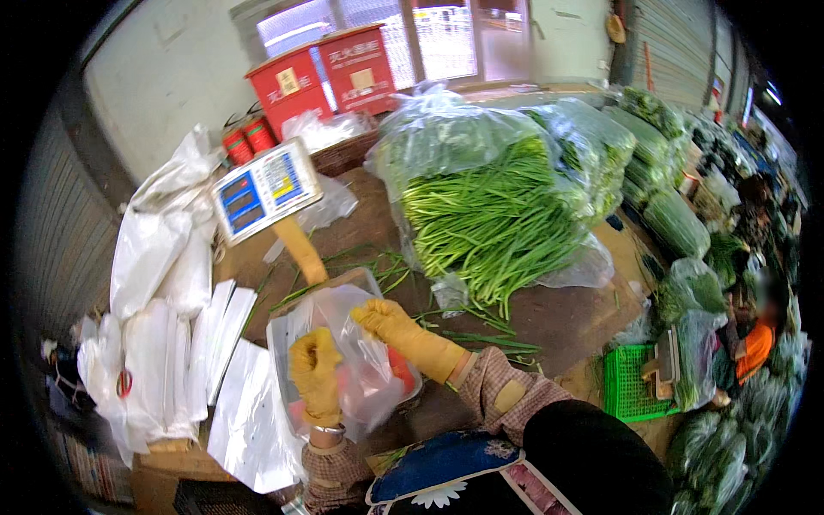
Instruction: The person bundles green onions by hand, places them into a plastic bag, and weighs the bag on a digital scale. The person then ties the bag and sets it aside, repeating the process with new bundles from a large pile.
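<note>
Both hands wear yellow gloves. My left hand (315, 373) is curled closed on the near left part of a translucent plastic bag (370, 386). My right hand (409, 338) pinches the same bag at its upper right. The bag lies over a white plastic tray (278, 347) on a digital scale, and something red shows through and beside it. Behind the tray rises the scale's display (267, 190) on a yellow post. Beyond my right hand, a large pile of green garlic chives or similar stalks (489, 219) lies in an opened clear plastic bag (450, 138).
White plastic sacks (161, 238) and flat white bags (248, 412) lie at left. Red fire-extinguisher cabinets (357, 71) stand behind. Loose stalks (496, 341) are scattered on the brown table (566, 322). At right are bagged greens (676, 222), a green crate (634, 383) and a person in orange (754, 351).
</note>
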{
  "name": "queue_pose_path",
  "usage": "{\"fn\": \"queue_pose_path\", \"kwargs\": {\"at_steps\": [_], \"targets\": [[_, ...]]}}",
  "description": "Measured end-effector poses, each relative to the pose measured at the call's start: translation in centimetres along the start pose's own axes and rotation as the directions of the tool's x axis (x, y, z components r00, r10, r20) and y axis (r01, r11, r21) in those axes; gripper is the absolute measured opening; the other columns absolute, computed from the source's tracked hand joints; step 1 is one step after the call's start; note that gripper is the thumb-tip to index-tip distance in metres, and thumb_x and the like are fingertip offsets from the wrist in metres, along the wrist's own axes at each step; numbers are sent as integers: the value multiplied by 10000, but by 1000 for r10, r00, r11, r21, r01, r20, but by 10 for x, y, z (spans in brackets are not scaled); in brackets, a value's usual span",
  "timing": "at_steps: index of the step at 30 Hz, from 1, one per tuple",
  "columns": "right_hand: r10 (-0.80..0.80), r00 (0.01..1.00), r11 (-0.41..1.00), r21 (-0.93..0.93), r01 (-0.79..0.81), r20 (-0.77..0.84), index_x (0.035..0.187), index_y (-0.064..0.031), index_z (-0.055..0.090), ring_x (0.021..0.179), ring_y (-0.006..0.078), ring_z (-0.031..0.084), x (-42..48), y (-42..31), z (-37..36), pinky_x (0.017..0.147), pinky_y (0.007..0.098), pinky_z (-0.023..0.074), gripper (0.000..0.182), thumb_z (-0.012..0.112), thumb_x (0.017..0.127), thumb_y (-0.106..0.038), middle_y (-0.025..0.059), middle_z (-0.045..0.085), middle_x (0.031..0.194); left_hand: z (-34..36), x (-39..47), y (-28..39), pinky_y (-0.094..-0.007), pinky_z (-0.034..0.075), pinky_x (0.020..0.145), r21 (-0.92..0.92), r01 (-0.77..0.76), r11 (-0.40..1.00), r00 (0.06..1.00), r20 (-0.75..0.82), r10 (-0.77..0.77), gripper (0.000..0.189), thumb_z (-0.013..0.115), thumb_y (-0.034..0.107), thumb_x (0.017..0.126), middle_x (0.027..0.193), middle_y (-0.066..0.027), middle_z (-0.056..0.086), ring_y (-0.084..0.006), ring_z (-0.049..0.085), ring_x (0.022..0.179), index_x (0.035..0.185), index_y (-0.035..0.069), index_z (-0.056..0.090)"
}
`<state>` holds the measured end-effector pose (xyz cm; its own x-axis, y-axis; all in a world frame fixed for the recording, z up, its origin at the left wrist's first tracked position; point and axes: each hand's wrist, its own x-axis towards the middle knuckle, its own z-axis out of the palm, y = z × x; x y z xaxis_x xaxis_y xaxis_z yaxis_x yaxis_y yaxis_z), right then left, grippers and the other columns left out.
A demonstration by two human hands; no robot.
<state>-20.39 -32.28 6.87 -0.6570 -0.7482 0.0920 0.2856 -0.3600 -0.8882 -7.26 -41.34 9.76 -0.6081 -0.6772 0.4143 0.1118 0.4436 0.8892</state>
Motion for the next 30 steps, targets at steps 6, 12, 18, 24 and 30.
{"fn": "queue_pose_path", "kwargs": {"at_steps": [6,12,18,24,30], "targets": [[-71,997,994,-86,69,-13,747,-82,617,588,58,468,-35,-32,-44,527,217,376,185,633,842,-240,-40,533,646,45,-10,5,-224,422,553,-298,287,910,930,315,-190,50,591,95,860,749,1,557,-78,497,613,859,45,590],[75,996,882,-463,-87,-44,827,-47,626,668,125,540,-63,-84,-79,594,271,429,237,640,827,-284,37,587,749,70,-15,11,-227,418,579,-337,209,918,957,261,-123,71,558,106,879,759,-16,567,-83,503,648,843,46,572],[375,927,783,-544,-301,27,1099,-58,603,1066,226,536,-60,-61,-120,951,330,403,517,626,775,-459,130,596,1123,89,-20,52,-248,442,661,-615,424,665,883,443,-153,62,507,73,891,778,-27,569,-117,520,712,831,62,520],[-96,966,841,-538,-49,-238,1038,-24,595,869,228,607,-57,-41,-201,740,325,514,334,622,793,-249,119,634,970,75,-12,57,-236,441,657,-717,327,615,913,407,-10,52,545,112,874,807,-14,528,-116,499,717,856,72,518],[82,914,858,495,137,-397,840,-50,580,752,221,599,-40,-88,-225,716,356,525,65,559,823,-109,98,616,825,56,7,10,-291,436,756,174,-408,896,872,365,326,252,645,63,755,860,-66,564,-169,534,823,988,8,567]]}}
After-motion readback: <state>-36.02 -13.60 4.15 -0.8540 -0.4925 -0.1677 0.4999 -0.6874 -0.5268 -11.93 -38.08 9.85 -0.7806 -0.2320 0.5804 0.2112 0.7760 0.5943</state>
